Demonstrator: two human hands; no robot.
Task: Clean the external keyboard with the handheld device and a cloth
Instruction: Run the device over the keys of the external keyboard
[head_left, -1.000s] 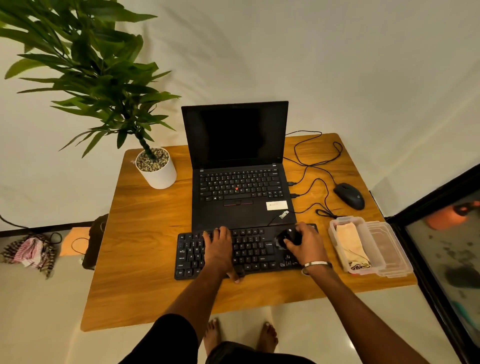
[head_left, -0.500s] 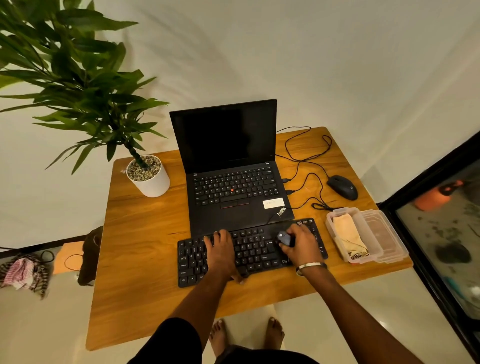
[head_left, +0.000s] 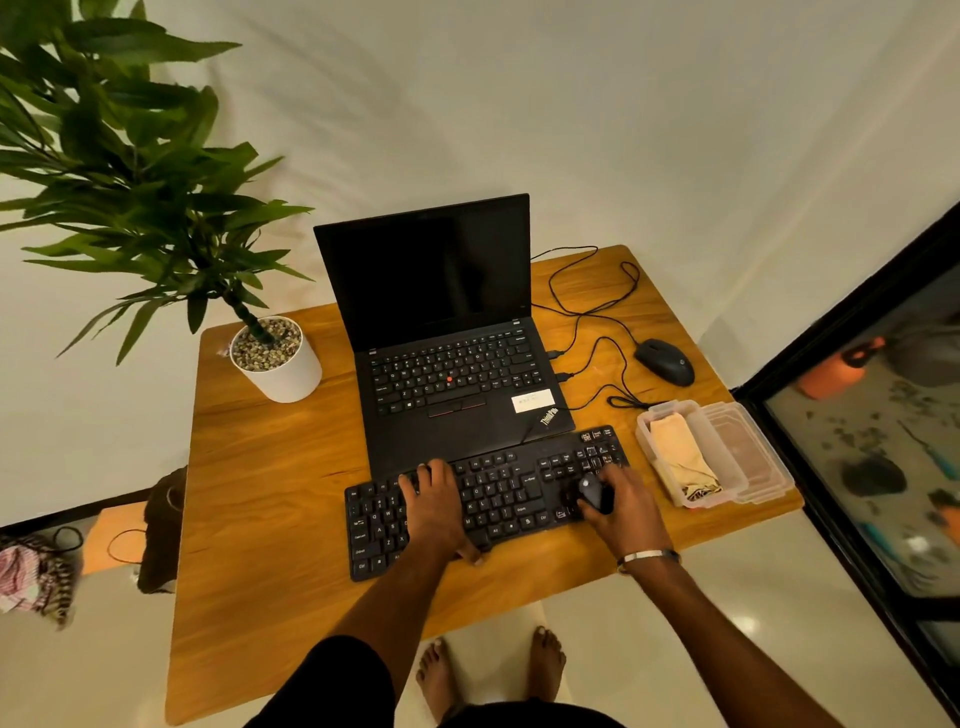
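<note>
I see the keyboard (head_left: 488, 499) lying slightly askew on the table (head_left: 270, 467), just in front of the open laptop (head_left: 447, 364), with my left hand (head_left: 434, 512) spread flat on its middle keys, fingers straight and thumb at the near edge. My right hand (head_left: 621, 512) curls round the small dark device (head_left: 592, 493), which sits on the keyboard's right end. The cloth (head_left: 678, 457) lies folded in the clear box (head_left: 719, 452) just right of the keyboard, with the mouse (head_left: 665, 361) beyond it.
</note>
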